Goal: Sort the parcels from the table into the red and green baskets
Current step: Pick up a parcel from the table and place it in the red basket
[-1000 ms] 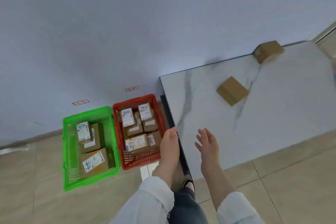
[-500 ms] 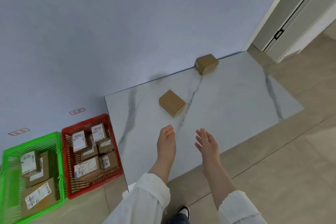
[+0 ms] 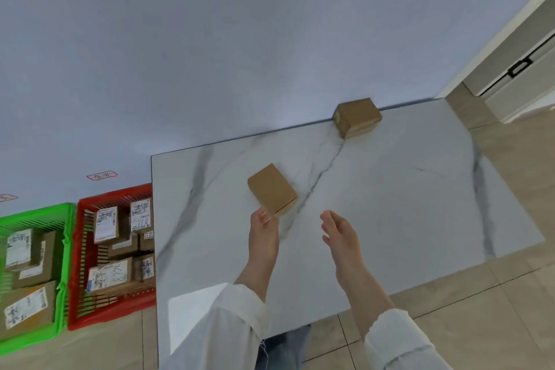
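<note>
Table (image 3: pixel 390 219): white marble pattern, grey veins. Near box (image 3: pixel 271 189) and far box (image 3: pixel 357 117): plain brown. Red basket (image 3: pixel 114 192) and green basket (image 3: pixel 36 213): brown parcels (image 3: pixel 105 225) inside, white labels printed black. Wall (image 3: pixel 210 39): pale blue-grey. Floor (image 3: pixel 495 309): beige tiles. Sleeves (image 3: pixel 228 324): white.

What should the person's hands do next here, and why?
Probably close the left hand on the nearer parcel and lift it. That hand's fingertips are at the parcel's near corner but not yet curled round it. The right hand is open and holds nothing. This parcel is the closer of the two on the table.
</note>
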A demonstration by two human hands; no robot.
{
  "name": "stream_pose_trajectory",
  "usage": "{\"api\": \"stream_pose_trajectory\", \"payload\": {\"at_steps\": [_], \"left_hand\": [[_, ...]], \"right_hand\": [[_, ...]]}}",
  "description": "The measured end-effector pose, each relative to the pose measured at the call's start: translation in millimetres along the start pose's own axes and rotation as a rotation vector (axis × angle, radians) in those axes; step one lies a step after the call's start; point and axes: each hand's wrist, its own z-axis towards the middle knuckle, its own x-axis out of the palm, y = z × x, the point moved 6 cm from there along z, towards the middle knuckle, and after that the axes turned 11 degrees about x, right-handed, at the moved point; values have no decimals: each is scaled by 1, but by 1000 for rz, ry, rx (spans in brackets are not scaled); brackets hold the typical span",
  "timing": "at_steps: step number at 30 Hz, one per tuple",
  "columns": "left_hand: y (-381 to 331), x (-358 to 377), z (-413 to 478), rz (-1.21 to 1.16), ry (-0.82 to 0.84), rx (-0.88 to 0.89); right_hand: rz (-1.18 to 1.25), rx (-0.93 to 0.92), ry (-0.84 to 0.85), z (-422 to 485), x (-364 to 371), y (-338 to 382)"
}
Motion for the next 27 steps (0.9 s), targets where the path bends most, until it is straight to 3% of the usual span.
{"api": "stream_pose_trajectory", "payload": {"at_steps": [11,16,21,27], "left_hand": [[74,30,151,-75,-185,-234],[99,42,183,-187,-265,-245],[83,58,170,-270,-325,-228],[5,72,145,-213,-337,-121]], "right_hand": [[-405,17,158,191,66,8],[-517,17,290,243,101,0],[-517,33,322,255,83,5],[-413,-39,427,217,34,80]]}}
